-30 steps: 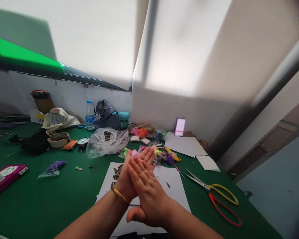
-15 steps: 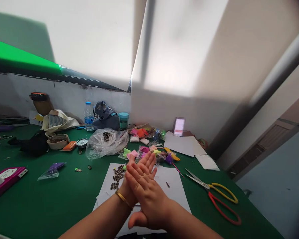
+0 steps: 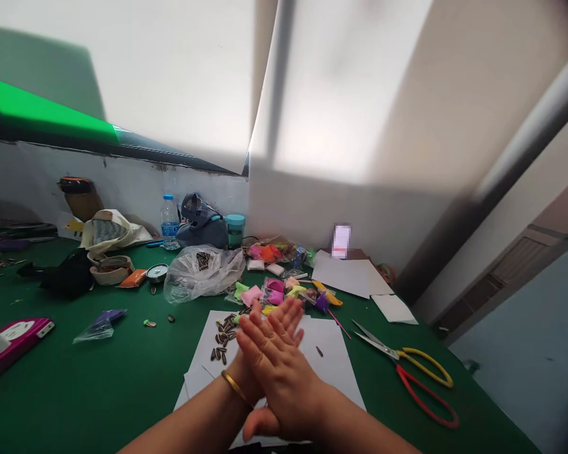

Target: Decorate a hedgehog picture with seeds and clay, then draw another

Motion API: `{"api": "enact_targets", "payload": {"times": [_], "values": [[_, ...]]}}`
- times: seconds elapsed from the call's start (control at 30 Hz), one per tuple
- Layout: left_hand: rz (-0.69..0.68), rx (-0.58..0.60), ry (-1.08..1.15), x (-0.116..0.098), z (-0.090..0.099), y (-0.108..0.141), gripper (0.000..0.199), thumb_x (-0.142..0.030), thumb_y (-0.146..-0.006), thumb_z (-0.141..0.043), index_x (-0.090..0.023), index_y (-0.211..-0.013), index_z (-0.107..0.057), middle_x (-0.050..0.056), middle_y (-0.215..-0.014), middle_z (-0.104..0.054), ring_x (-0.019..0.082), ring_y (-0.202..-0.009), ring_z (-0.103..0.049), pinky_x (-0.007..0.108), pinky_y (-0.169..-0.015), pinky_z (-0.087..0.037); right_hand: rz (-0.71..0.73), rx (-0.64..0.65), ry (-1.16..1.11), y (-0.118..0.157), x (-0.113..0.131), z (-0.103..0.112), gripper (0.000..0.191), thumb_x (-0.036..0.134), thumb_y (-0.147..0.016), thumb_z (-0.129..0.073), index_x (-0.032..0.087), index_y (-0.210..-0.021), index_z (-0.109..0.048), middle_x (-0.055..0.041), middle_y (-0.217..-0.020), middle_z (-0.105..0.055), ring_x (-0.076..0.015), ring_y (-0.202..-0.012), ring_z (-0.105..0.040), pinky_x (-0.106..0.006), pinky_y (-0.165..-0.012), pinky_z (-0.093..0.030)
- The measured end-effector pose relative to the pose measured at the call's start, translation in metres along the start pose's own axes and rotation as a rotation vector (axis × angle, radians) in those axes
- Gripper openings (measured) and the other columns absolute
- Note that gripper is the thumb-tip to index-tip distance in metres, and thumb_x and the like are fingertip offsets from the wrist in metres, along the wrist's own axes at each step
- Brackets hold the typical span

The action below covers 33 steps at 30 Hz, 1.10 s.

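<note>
Both hands have shifted slightly right; open and holding nothing, the right hand (image 3: 272, 369) lies across the left hand (image 3: 291, 320), above white paper (image 3: 331, 362) bearing sunflower seeds (image 3: 222, 337).

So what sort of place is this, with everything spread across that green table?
Probably a craft workroom. The green-covered table holds sheets of white paper, scissors with red and yellow handles, and bright coloured craft packets.

The lone head camera is looking forward and down from just behind the person's hands (image 3: 269, 359); it is facing a green table (image 3: 61, 384) at close range. It is seemingly tilting sideways too.
</note>
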<state>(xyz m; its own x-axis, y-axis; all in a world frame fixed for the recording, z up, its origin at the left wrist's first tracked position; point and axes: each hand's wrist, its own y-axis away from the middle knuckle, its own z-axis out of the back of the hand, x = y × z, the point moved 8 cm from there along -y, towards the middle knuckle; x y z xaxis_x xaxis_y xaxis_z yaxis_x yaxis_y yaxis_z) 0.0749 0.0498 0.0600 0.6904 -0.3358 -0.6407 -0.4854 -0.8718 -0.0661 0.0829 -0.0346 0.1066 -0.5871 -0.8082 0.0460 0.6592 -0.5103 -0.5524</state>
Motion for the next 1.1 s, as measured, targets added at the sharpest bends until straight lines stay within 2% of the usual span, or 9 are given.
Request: {"api": "enact_targets", "payload": {"times": [0.1, 0.2, 0.33, 0.43, 0.57, 0.67, 0.8, 0.93, 1.1], "values": [[0.073, 0.015, 0.069, 0.018, -0.011, 0.012, 0.068, -0.071, -0.091, -0.035, -0.034, -0.147, -0.042, 0.0, -0.152, -0.044, 0.026, -0.151, -0.016, 0.043, -0.121, -0.022, -0.119, -0.009, 0.037, -0.003, -0.026, 0.006, 0.101, 0.083, -0.085, -0.018, 0.013, -0.157, -0.015, -0.013, -0.16, -0.027, -0.031, -0.149, -0.022, -0.053, -0.123, -0.013], [0.196, 0.05, 0.156, 0.011, -0.017, 0.022, 0.069, -0.068, -0.095, -0.031, -0.024, -0.146, -0.046, 0.007, -0.151, -0.046, 0.027, -0.148, -0.027, 0.043, -0.12, -0.024, -0.193, -0.003, 0.068, 0.007, -0.045, 0.006, 0.099, 0.081, -0.086, -0.011, 0.012, -0.157, -0.017, -0.0137, -0.16, -0.027, -0.0309, -0.149, -0.02, -0.056, -0.123, -0.009], [0.148, -0.071, 0.262, -0.017, -0.002, 0.013, 0.079, -0.071, -0.095, -0.019, -0.016, -0.147, -0.041, 0.012, -0.151, -0.044, 0.024, -0.144, -0.035, 0.039, -0.121, -0.023, -0.101, 0.05, 0.042, 0.015, -0.021, -0.006, 0.103, 0.083, -0.085, -0.016, 0.01, -0.157, -0.014, -0.0137, -0.161, -0.024, -0.0298, -0.15, -0.019, -0.052, -0.124, -0.011], [0.161, -0.044, 0.262, -0.004, -0.003, 0.009, 0.075, -0.071, -0.094, -0.024, -0.022, -0.15, -0.038, 0.009, -0.152, -0.045, 0.024, -0.148, -0.027, 0.04, -0.12, -0.022, -0.017, 0.016, 0.002, 0.011, -0.002, -0.007, 0.104, 0.084, -0.084, -0.016, 0.01, -0.157, -0.014, -0.0142, -0.161, -0.023, -0.0309, -0.15, -0.018, -0.051, -0.124, -0.013], [0.258, 0.046, 0.27, 0.02, -0.016, 0.017, 0.074, -0.073, -0.088, -0.039, -0.027, -0.146, -0.045, 0.007, -0.146, -0.052, 0.03, -0.149, -0.024, 0.042, -0.118, -0.026, -0.134, -0.01, 0.015, 0.007, -0.024, -0.002, 0.099, 0.081, -0.087, -0.017, 0.012, -0.157, -0.014, -0.0155, -0.159, -0.029, -0.0317, -0.148, -0.023, -0.054, -0.123, -0.014], [0.268, 0.071, 0.292, 0.004, -0.017, 0.021, 0.077, -0.072, -0.091, -0.035, -0.02, -0.147, -0.043, 0.012, -0.147, -0.049, 0.031, -0.143, -0.035, 0.044, -0.119, -0.027, -0.195, -0.019, 0.027, 0.014, -0.038, 0.001, 0.095, 0.079, -0.088, -0.016, 0.013, -0.157, -0.014, -0.0151, -0.158, -0.031, -0.0316, -0.148, -0.025, -0.057, -0.123, -0.009], [0.118, -0.069, 0.289, -0.023, 0.001, 0.016, 0.076, -0.071, -0.095, -0.023, -0.019, -0.147, -0.04, 0.012, -0.148, -0.048, 0.023, -0.14, -0.041, 0.04, -0.116, -0.032, -0.106, 0.026, 0.011, 0.02, -0.02, -0.005, 0.096, 0.079, -0.089, -0.021, 0.013, -0.157, -0.014, -0.0134, -0.159, -0.03, -0.0314, -0.148, -0.023, -0.058, -0.123, -0.007], [0.239, -0.068, 0.297, 0.001, -0.003, 0.018, 0.07, -0.069, -0.093, -0.036, -0.016, -0.137, -0.051, 0.014, -0.142, -0.053, 0.027, -0.137, -0.044, 0.043, -0.113, -0.035, -0.094, -0.01, -0.006, 0.015, -0.015, -0.004, 0.096, 0.079, -0.089, -0.021, 0.012, -0.157, -0.017, -0.0131, -0.16, -0.027, -0.0316, -0.149, -0.02, -0.055, -0.123, -0.011], [0.239, 0.035, 0.306, -0.006, -0.014, 0.022, 0.071, -0.071, -0.093, -0.033, -0.019, -0.137, -0.05, 0.013, -0.135, -0.058, 0.028, -0.132, -0.049, 0.043, -0.111, -0.037, -0.232, -0.051, 0.008, 0.019, -0.039, 0.002, 0.06, 0.05, -0.102, -0.034, 0.018, -0.154, -0.028, -0.0097, -0.156, -0.038, -0.0297, -0.148, -0.024, -0.06, -0.121, -0.009]]}}
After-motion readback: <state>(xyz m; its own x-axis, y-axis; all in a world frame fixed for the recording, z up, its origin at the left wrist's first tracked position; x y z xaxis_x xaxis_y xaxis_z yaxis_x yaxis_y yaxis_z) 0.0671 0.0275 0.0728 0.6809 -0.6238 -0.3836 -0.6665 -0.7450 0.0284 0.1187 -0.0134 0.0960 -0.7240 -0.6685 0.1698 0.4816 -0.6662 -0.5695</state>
